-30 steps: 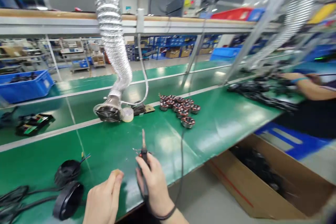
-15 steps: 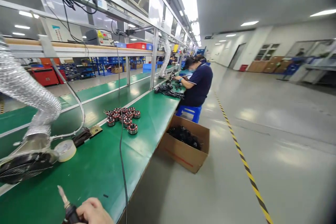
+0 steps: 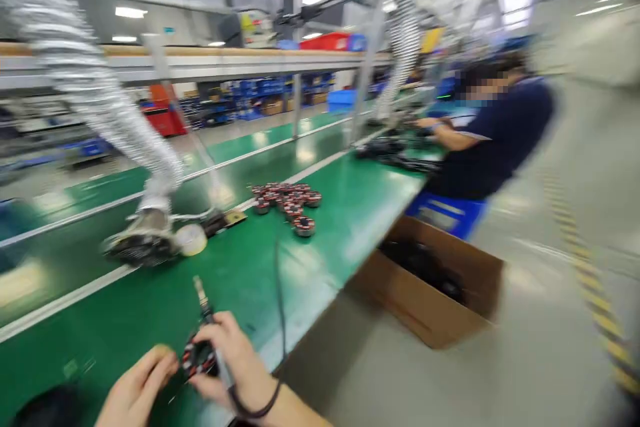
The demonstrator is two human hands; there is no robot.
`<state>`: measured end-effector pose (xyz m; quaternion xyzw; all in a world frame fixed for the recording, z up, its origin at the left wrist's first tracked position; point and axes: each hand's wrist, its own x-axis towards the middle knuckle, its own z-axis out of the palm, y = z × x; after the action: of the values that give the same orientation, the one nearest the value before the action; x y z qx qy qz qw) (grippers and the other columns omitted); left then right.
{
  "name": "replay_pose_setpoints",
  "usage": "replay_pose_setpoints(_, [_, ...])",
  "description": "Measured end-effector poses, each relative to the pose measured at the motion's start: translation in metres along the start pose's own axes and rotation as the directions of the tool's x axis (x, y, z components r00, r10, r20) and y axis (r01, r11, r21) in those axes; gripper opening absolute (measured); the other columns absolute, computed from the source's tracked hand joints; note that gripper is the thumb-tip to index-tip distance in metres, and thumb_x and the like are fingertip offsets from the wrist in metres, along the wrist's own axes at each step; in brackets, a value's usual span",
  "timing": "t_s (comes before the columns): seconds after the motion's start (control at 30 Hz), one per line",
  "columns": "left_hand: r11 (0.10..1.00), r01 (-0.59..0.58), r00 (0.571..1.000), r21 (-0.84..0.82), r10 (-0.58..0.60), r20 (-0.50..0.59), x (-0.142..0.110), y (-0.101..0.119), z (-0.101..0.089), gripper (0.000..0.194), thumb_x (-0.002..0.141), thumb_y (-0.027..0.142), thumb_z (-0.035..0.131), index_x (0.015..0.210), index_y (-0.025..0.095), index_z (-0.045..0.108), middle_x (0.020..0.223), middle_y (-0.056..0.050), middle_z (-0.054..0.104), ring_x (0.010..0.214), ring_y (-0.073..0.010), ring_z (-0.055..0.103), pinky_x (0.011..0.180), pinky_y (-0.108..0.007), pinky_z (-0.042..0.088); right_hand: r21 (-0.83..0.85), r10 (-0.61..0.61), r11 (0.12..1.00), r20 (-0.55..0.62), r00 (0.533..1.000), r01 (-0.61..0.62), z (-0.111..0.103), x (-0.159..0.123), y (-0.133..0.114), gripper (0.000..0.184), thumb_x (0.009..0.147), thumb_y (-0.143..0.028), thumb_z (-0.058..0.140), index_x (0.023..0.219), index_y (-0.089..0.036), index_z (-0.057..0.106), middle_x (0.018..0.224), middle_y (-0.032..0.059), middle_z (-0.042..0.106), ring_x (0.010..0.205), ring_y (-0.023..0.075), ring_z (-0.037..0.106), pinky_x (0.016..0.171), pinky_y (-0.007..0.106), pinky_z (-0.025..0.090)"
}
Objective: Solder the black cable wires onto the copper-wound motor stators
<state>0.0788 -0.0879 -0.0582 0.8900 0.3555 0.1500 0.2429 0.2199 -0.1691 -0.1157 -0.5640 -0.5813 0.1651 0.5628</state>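
Note:
My right hand [image 3: 231, 363] is closed around a soldering iron [image 3: 203, 299] whose metal tip points away from me over the green bench [image 3: 250, 267]. Between both hands sits a small motor stator with red windings [image 3: 196, 357]. My left hand [image 3: 135, 390] has its fingers curled against the stator's left side. The iron's black cable [image 3: 280, 307] runs up the bench. The frame is smeared by motion.
A cluster of several wound stators [image 3: 287, 199] lies further along the bench. A silver flexible duct with a fan head [image 3: 143, 243] and a tape roll [image 3: 193, 239] sit to the left. An open cardboard box [image 3: 435, 280] stands on the floor; a seated person [image 3: 493, 130] works beyond.
The view swung from the aisle down to the bench. Both hands are in view again, and a red-wound stator now sits between them beside the iron.

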Motion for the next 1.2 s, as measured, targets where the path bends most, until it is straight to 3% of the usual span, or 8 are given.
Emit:
replay_pose_setpoints(0.2, [0.943, 0.133, 0.991, -0.306, -0.130, 0.032, 0.004, 0.000, -0.016, 0.038, 0.097, 0.038, 0.036, 0.076, 0.016, 0.059, 0.075, -0.003, 0.058, 0.072, -0.0155, 0.054, 0.070, -0.026, 0.047, 0.124, -0.047, 0.992, 0.148, 0.988, 0.029, -0.021, 0.009, 0.001, 0.040, 0.075, -0.013, 0.067, 0.112, -0.025, 0.056, 0.120, 0.0066, 0.053, 0.111, 0.0191, 0.060, 0.097, 0.030, 0.049])
replay_pose_setpoints(0.37, [0.980, -0.046, 0.997, 0.196, 0.033, 0.066, 0.011, 0.004, -0.022, 0.035, 0.098, 0.020, 0.035, 0.117, 0.025, 0.064, 0.102, -0.004, 0.058, 0.080, -0.0143, 0.060, 0.075, -0.024, 0.047, 0.073, -0.095, 0.994, 0.140, 0.986, 0.086, -0.020, 0.005, 0.004, 0.035, 0.081, -0.018, 0.067, 0.112, -0.025, 0.055, 0.121, 0.0073, 0.055, 0.115, 0.0205, 0.060, 0.096, 0.032, 0.051])
replay_pose_setpoints(0.53, [0.841, -0.115, 0.981, 0.529, 0.013, 0.193, 0.000, 0.003, -0.044, 0.024, 0.097, 0.027, 0.045, 0.089, 0.017, 0.065, 0.100, -0.006, 0.057, 0.068, -0.0148, 0.058, 0.063, -0.026, 0.044, 0.042, -0.099, 0.995, 0.158, 0.982, 0.093, -0.020, 0.005, 0.007, 0.033, 0.085, -0.023, 0.066, 0.114, -0.026, 0.052, 0.122, 0.0078, 0.056, 0.115, 0.0206, 0.060, 0.095, 0.033, 0.051])
replay_pose_setpoints(0.73, [0.982, 0.088, 0.990, -0.165, -0.068, 0.121, -0.019, -0.001, -0.036, 0.014, 0.091, 0.023, 0.052, 0.083, 0.017, 0.062, 0.085, -0.002, 0.061, 0.077, -0.0142, 0.056, 0.072, -0.024, 0.041, 0.044, -0.102, 0.994, 0.172, 0.980, 0.096, -0.021, 0.006, 0.009, 0.035, 0.085, -0.023, 0.068, 0.115, -0.028, 0.052, 0.123, 0.0070, 0.056, 0.115, 0.0201, 0.059, 0.094, 0.032, 0.052])
replay_pose_setpoints(0.83, [0.681, 0.305, 0.948, -0.666, -0.284, 0.144, -0.009, -0.002, -0.017, 0.017, 0.081, 0.029, 0.063, 0.077, 0.013, 0.060, 0.071, 0.000, 0.057, 0.060, -0.0099, 0.045, 0.059, -0.022, 0.036, 0.046, -0.113, 0.993, 0.180, 0.977, 0.106, -0.021, 0.007, 0.008, 0.035, 0.083, -0.024, 0.070, 0.114, -0.028, 0.053, 0.121, 0.0065, 0.057, 0.114, 0.0205, 0.060, 0.092, 0.031, 0.053])
replay_pose_setpoints(0.93, [0.490, 0.379, 0.901, -0.785, -0.389, 0.193, -0.004, 0.000, -0.009, 0.028, 0.075, 0.039, 0.068, 0.076, 0.012, 0.061, 0.064, 0.001, 0.053, 0.050, -0.0069, 0.032, 0.051, -0.022, 0.025, 0.043, -0.114, 0.993, 0.174, 0.978, 0.108, -0.021, 0.007, 0.008, 0.035, 0.083, -0.025, 0.070, 0.114, -0.028, 0.053, 0.121, 0.0067, 0.056, 0.113, 0.0209, 0.061, 0.091, 0.031, 0.053])
replay_pose_setpoints(1.07, [0.724, 0.320, 0.912, -0.611, -0.409, -0.007, -0.027, 0.008, -0.013, 0.038, 0.087, 0.046, 0.055, 0.073, 0.013, 0.066, 0.071, -0.003, 0.061, 0.062, -0.0119, 0.047, 0.058, -0.024, 0.033, 0.031, -0.107, 0.994, 0.168, 0.980, 0.103, -0.020, 0.006, 0.010, 0.036, 0.085, -0.026, 0.069, 0.116, -0.028, 0.052, 0.123, 0.0074, 0.055, 0.115, 0.0216, 0.060, 0.094, 0.033, 0.052])
replay_pose_setpoints(1.2, [0.886, 0.251, 0.963, -0.389, -0.271, 0.004, -0.055, 0.017, -0.012, 0.024, 0.086, 0.036, 0.060, 0.081, 0.016, 0.072, 0.077, -0.003, 0.064, 0.072, -0.0152, 0.054, 0.067, -0.026, 0.037, 0.027, -0.124, 0.992, 0.158, 0.980, 0.121, -0.018, 0.005, 0.013, 0.035, 0.086, -0.028, 0.068, 0.117, -0.028, 0.052, 0.123, 0.0076, 0.056, 0.114, 0.0221, 0.060, 0.093, 0.034, 0.053])
